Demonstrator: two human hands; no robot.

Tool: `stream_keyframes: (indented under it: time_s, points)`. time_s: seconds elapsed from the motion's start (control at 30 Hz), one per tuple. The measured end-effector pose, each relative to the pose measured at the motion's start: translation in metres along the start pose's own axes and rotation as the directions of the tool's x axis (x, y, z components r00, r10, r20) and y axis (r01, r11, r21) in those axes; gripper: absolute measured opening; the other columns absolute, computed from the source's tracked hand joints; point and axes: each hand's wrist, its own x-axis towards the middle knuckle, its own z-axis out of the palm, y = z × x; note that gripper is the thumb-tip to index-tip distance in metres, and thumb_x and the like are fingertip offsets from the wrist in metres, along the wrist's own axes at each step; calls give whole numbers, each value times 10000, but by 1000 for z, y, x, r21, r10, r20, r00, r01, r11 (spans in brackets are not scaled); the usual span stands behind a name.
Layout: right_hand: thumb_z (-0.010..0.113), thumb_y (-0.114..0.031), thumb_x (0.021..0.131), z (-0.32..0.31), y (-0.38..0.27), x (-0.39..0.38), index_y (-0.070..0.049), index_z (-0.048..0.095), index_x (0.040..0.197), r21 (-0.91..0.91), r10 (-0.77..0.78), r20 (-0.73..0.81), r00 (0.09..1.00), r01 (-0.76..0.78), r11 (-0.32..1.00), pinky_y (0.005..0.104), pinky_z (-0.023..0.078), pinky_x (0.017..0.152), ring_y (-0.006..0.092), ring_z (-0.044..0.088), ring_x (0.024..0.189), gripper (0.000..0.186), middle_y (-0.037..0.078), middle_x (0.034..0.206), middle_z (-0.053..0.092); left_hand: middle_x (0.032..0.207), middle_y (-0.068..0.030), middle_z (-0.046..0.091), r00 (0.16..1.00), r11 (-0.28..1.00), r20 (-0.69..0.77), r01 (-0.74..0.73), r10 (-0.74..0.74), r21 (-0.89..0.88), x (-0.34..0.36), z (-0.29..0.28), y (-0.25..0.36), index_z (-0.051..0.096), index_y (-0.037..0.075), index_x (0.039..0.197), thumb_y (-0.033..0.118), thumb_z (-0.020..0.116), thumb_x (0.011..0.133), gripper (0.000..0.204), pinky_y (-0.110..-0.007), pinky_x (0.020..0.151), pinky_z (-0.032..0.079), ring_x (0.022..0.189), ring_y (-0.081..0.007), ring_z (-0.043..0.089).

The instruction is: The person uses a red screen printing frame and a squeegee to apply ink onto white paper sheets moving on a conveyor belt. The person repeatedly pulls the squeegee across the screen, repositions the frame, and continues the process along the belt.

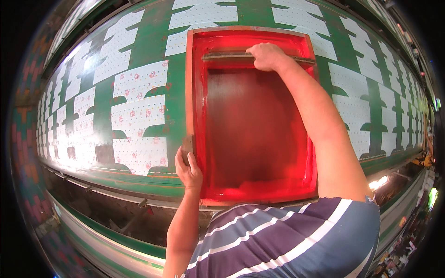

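A screen printing frame (189, 92) with red ink round its inner edges lies on a long green table. My right hand (266, 56) is closed over a long squeegee (227, 56), which spans the far end of the screen. Below it stretches the dark red mesh (255, 129). At the frame's near left side, my left hand (189, 172) grips a small brown block (187, 146) on the frame's edge, thumb on one side and fingers on the other.
White cut fabric pieces (139, 116) lie in rows along the green table (178, 92); those to the left carry small red prints. More pieces (350, 109) lie to the right of the frame. A rail (116, 194) runs along the table's near edge, with a dark gap beyond it.
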Motion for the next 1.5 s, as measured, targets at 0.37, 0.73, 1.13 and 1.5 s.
stream_keyframes:
  time_s: [0.37, 0.73, 1.13, 1.5]
  points:
    - [686, -58, 801, 36, -113, -189, -220, 846, 1239, -20, -36, 78, 996, 38, 999, 544, 650, 916, 378, 800, 1054, 494, 145, 1088, 842, 1412, -285, 699, 999, 994, -39, -7, 3, -105, 8, 5, -10, 659, -58, 1443, 378, 630, 1159, 521, -511, 1138, 525, 1322, -465, 661]
    - [712, -47, 807, 95, -220, -377, -219, 858, 1158, 44, 19, -39, 999, -17, 999, 504, 637, 909, 332, 793, 1060, 417, 92, 1074, 818, 1399, -266, 682, 994, 971, -50, -109, 101, -212, 11, 8, -21, 640, -43, 1467, 365, 793, 1047, 605, -500, 1159, 527, 1316, -445, 660]
    - [889, -654, 810, 143, -254, -456, -102, 717, 1420, -7, -57, -144, 988, 56, 998, 513, 545, 1073, 313, 615, 1258, 840, 92, 1281, 667, 1486, -193, 691, 984, 986, -63, -167, 166, -8, 12, 8, -16, 633, 56, 1537, 268, 867, 936, 679, -504, 1166, 534, 1390, -410, 655]
    - [881, -264, 920, 146, -170, -527, -123, 688, 1506, 344, 25, -470, 882, 157, 926, 574, 473, 1238, 410, 558, 1497, 633, 150, 1585, 624, 993, -232, 797, 995, 995, 33, 94, -95, 30, 23, 2, -18, 752, -106, 1114, 475, 888, 889, 637, -512, 877, 579, 906, -385, 747]
